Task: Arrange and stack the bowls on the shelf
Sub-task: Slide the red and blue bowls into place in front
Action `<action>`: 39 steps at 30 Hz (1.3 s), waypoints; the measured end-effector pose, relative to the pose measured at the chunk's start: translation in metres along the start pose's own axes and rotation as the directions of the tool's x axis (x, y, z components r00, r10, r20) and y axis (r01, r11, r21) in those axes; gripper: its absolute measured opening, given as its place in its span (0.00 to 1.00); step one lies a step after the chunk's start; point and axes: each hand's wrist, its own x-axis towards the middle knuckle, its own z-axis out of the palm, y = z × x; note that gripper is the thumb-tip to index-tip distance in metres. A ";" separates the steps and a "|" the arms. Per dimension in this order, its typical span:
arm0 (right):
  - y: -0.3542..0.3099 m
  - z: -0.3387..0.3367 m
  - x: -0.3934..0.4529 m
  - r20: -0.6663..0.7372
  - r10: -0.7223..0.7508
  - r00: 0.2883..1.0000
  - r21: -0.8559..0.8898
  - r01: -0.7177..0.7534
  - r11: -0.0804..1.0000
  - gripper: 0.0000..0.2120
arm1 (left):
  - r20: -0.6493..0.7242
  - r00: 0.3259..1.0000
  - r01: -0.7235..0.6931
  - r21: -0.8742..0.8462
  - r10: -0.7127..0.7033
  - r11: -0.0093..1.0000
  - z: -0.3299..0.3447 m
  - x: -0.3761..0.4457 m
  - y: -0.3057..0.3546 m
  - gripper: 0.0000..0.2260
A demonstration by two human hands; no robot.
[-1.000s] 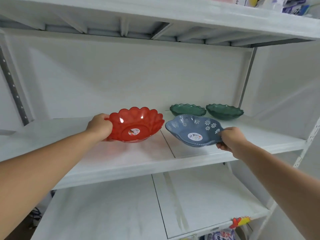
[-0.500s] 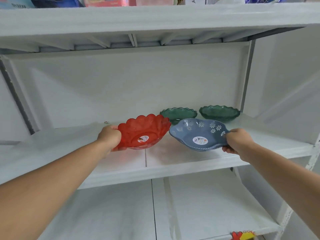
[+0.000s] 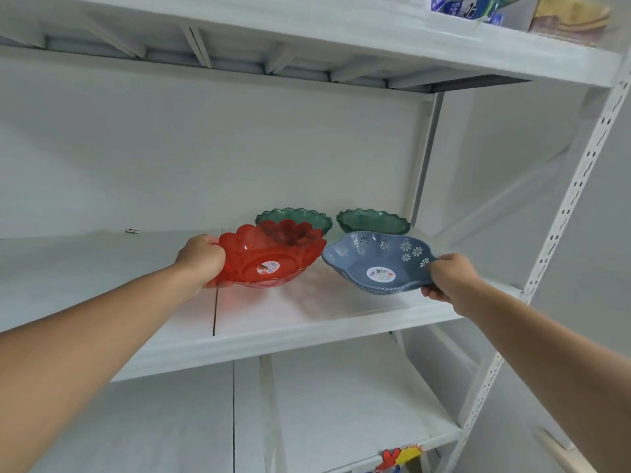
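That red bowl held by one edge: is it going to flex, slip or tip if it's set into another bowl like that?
The red bowl looks like thin see-through plastic, so probably light and a bit flexible. The left hand holds it by the rim alone, tilted, which suggests little weight. Its glossy scalloped surface may be slippery, and the rounded underside could rock on the shelf.

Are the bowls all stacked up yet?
Not yet. Two green bowls sit side by side, unstacked, at the back of the shelf. The left hand holds the red bowl and the right hand holds the blue bowl. Nothing is stacked; all the stacking remains.
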 end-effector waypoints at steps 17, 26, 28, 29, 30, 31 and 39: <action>0.044 -0.072 0.144 0.175 -0.113 0.978 -0.066 0.127 0.990 0.09 | -0.227 0.971 0.094 0.086 -0.072 0.992 0.128 -0.033 0.026 0.16; 0.058 -0.058 0.172 0.233 -0.024 0.972 -0.012 0.028 1.000 0.10 | -0.313 0.949 0.115 0.255 -0.031 0.960 0.142 -0.032 0.019 0.14; 0.057 -0.058 0.171 0.240 -0.032 0.970 -0.031 0.040 0.999 0.10 | -0.324 0.946 0.108 0.246 -0.023 0.963 0.142 -0.026 0.012 0.15; 0.057 -0.058 0.171 0.245 -0.035 0.969 -0.043 0.047 0.998 0.11 | -0.329 0.944 0.107 0.250 -0.020 0.962 0.142 -0.024 0.009 0.16; 0.058 -0.057 0.171 0.250 -0.034 0.968 -0.052 0.048 0.997 0.11 | -0.330 0.944 0.112 0.257 -0.022 0.960 0.143 -0.022 0.007 0.17; 0.060 -0.057 0.172 0.258 -0.024 0.966 -0.059 0.041 0.997 0.10 | -0.329 0.944 0.118 0.262 -0.026 0.958 0.144 -0.019 0.004 0.18; 0.066 -0.061 0.172 0.242 -0.014 0.970 -0.165 0.056 0.985 0.16 | -0.293 0.954 0.157 0.326 -0.058 0.932 0.142 -0.009 0.001 0.25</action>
